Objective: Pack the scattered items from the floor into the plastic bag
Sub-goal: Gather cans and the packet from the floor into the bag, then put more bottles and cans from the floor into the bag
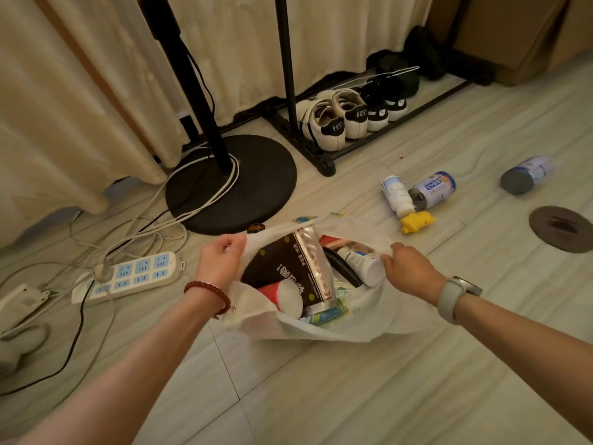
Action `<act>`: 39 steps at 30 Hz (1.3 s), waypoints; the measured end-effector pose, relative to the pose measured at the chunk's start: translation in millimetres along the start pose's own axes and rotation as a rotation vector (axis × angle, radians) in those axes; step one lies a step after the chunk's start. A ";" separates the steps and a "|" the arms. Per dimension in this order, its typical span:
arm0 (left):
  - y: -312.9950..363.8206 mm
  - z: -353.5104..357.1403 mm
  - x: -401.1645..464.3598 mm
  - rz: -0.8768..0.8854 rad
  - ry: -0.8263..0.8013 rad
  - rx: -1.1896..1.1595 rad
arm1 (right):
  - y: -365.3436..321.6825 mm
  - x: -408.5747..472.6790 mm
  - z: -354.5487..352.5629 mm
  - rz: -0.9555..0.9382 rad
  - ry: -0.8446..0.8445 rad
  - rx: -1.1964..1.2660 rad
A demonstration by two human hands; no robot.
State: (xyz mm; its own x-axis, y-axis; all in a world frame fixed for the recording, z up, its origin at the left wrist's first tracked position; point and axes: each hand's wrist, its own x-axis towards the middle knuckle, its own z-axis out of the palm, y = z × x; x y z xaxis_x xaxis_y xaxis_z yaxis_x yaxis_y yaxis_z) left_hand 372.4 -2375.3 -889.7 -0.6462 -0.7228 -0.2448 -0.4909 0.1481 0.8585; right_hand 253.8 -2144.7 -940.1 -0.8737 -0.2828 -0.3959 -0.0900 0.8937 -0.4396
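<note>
The thin white plastic bag [324, 329] sat on the pale tiled floor [321, 396], its mouth spread wide. The left hand [221, 255] pinched the bag's left rim and the right hand [406, 268] gripped its right rim. Inside lay a dark foil snack packet [288, 268], a red cup [282, 295] and a white bottle [362, 266]. Beyond the bag's far right edge, two white bottles [396, 195] and a small yellow toy [417, 221] lay close together on the floor, with a grey-capped bottle [524, 175] well apart toward the right.
</note>
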 end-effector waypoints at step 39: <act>-9.4 42.9 25.4 -0.074 -0.239 0.624 | 98.8 -27.3 -21.6 -0.229 -0.004 -0.503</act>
State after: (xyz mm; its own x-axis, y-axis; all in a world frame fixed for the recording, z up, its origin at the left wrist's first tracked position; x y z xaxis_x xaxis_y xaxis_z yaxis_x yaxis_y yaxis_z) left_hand 335.6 -2366.1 -923.3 -0.6744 -0.5876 -0.4471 -0.7380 0.5186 0.4317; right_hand 258.5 -2041.2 -955.3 -0.8033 -0.4896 -0.3390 -0.4953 0.8654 -0.0761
